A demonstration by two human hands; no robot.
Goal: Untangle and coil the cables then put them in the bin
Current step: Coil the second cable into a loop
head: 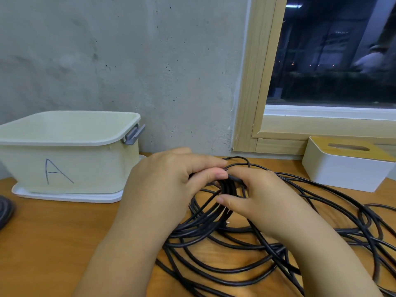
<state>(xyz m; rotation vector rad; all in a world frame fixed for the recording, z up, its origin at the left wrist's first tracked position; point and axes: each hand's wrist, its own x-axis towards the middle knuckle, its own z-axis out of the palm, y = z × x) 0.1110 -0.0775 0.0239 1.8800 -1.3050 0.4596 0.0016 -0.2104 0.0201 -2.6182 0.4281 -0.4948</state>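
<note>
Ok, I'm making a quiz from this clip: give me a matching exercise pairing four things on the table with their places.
Things:
1. bin
2. tissue box
3. black cable
4. coiled cable

Places:
a. far right, under the window
b. left edge, cut off by the frame
c. left, against the wall, marked A
d. spread loosely in front, both hands holding it

Pairs: 1-c, 2-a, 3-d, 4-b

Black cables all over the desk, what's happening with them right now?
A person is working on a tangle of thin black cables spread over the wooden desk. Both hands meet at a bunch of gathered loops: the left hand and the right hand each grip it. Most of the cable lies loose on the desk. The pale green plastic bin marked "A" stands to the left; its inside is not visible.
</note>
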